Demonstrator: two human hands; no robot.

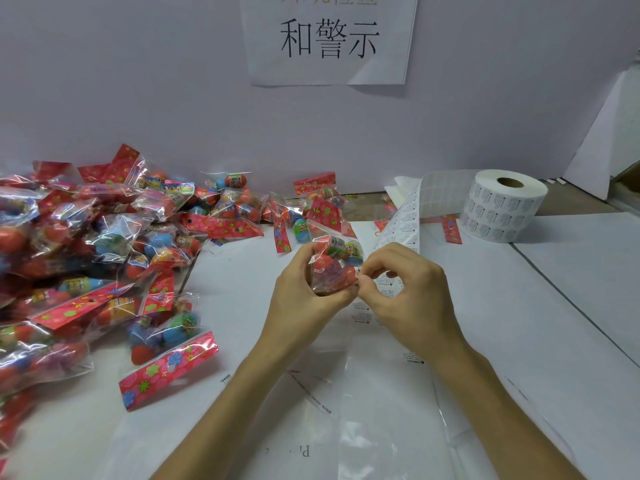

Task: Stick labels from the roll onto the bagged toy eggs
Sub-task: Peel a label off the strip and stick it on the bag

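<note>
My left hand (304, 292) grips a clear bag of toy eggs (334, 266) with a red flowered header, held above the middle of the table. My right hand (405, 289) pinches at the bag's right lower corner with thumb and forefinger; whether a label sits between the fingertips I cannot tell. The white label roll (502, 206) stands at the back right. Its unrolled label strip (403, 223) curves down from the roll and runs behind my right hand onto the table.
A big heap of bagged toy eggs (86, 258) covers the left side and reaches along the wall. Clear plastic sheets (381, 403) lie on the white table in front of me. A paper sign (329, 39) hangs on the wall.
</note>
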